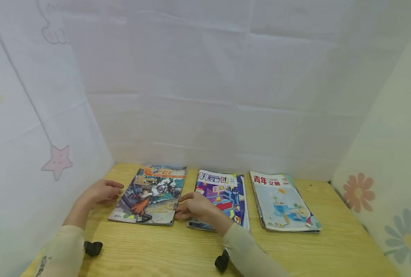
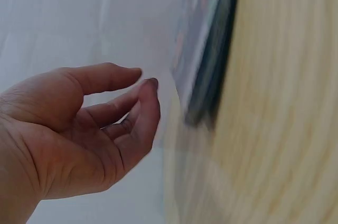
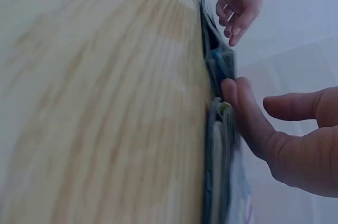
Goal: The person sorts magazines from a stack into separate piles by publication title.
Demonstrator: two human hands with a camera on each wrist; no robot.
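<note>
From the head view, we judged the laying-out mostly done: three magazines lay flat in a row on the wooden table [image 1: 343, 246], and only the comic magazine [image 1: 150, 194] between our hands seemed left to settle. Our left hand [image 1: 99, 192] rested just left of its edge, fingers loosely curled, holding nothing. Our right hand [image 1: 196, 207] lay with fingertips at that magazine's right edge, over the purple magazine [image 1: 226, 192]. The pale blue magazine [image 1: 281, 204] sat well to its right.

In the left wrist view, blurred, our left hand [image 2: 84, 129] hung relaxed and empty, just short of the magazine's edge.

In the right wrist view, our right hand's straight fingers [image 3: 248, 118] pressed on the stacked edges, the thumb apart.
</note>
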